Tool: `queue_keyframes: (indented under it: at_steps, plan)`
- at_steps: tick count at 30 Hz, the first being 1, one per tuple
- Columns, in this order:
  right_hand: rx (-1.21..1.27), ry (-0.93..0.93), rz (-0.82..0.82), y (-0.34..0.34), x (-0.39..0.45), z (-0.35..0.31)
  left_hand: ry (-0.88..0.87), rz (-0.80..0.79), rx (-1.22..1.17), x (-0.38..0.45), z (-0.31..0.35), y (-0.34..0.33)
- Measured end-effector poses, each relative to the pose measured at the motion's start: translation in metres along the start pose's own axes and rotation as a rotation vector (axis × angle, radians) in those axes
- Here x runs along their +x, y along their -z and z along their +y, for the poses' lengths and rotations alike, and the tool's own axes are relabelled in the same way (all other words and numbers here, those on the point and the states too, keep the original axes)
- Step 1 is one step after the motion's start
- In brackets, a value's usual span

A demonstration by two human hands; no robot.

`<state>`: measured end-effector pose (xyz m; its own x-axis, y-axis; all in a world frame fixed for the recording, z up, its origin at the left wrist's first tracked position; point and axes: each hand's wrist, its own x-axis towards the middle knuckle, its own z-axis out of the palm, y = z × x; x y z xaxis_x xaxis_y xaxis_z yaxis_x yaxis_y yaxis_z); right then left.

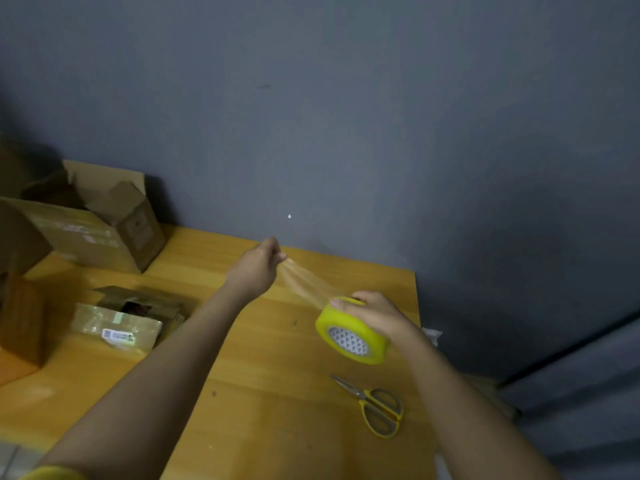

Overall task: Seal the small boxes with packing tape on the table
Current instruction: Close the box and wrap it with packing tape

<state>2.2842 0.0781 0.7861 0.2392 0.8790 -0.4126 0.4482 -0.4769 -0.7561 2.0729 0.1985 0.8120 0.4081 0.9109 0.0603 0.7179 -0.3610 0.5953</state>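
My right hand (372,313) grips a yellow roll of packing tape (351,332) above the wooden table (263,368). My left hand (258,266) pinches the free end of the clear tape strip (304,282), which stretches between the two hands. A small cardboard box (117,322) with a white label lies on the table at the left, its top partly open. Both hands are to the right of that box and apart from it.
Yellow-handled scissors (375,405) lie shut on the table near the right edge. A large open carton (86,220) stands at the back left against the grey wall. Another brown box (20,327) stands at the far left. The table ends just right of the scissors.
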Motion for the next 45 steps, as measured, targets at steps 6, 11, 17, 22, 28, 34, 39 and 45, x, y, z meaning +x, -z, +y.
queue_keyframes:
  at_steps: [6,11,17,22,28,34,39,45]
  plan:
    - [0.064,0.016,0.036,-0.054,0.006,-0.039,0.115,0.055,0.052,-0.016,-0.080,0.045]
    - [-0.313,-0.057,0.107,-0.133,0.015,-0.092,0.158,0.179,0.061,-0.043,-0.153,0.094]
    - [-0.413,-0.097,0.076,-0.219,0.024,-0.156,0.247,0.111,0.052,-0.063,-0.258,0.156]
    - [-0.337,-0.001,0.068,-0.260,0.039,-0.197,0.269,0.145,0.043,-0.062,-0.318,0.195]
    - [-0.318,0.080,0.007,-0.282,0.070,-0.231,0.369,0.161,-0.003,-0.044,-0.361,0.202]
    - [-0.391,0.125,0.018,-0.305,0.092,-0.254,0.447,0.207,-0.024,-0.025,-0.391,0.206]
    - [-0.446,0.118,0.052,-0.324,0.104,-0.269,0.465,0.167,-0.045,-0.012,-0.418,0.212]
    - [-0.591,-0.023,0.032,-0.352,0.115,-0.284,0.417,0.014,-0.074,0.005,-0.449,0.218]
